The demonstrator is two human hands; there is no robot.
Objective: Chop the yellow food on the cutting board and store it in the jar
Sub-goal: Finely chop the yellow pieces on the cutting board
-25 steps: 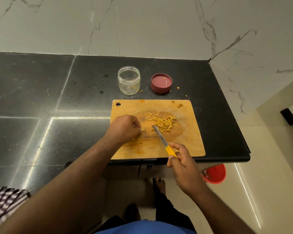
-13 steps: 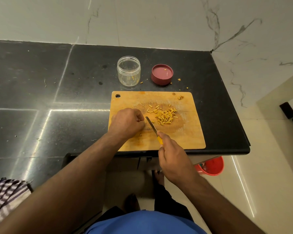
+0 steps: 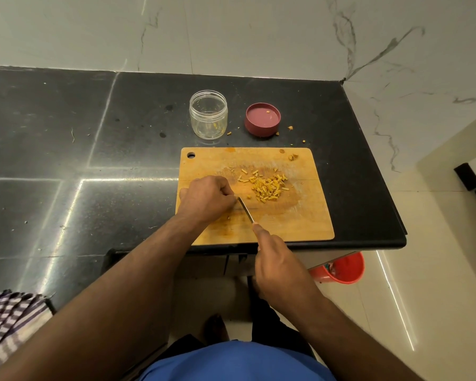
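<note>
Left hand point(image 3: 205, 199) curled on the board point(image 3: 308, 215), fingertips bunched at the knife point(image 3: 245, 210) blade; whether it pinches a piece, cannot tell. Right hand point(image 3: 276, 261) grips the knife handle at the board's near edge, blade angled up-left to the left hand. Chopped food point(image 3: 267, 185) heaped just right of the left hand, bare board beyond; open jar point(image 3: 208, 114) and lid point(image 3: 262, 119) past the board's far edge, apart from it.

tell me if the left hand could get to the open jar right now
Probably yes: the jar stands open just beyond the cutting board, with bare counter between it and the left hand, though its curled fingers seem busy pinching food.
</note>
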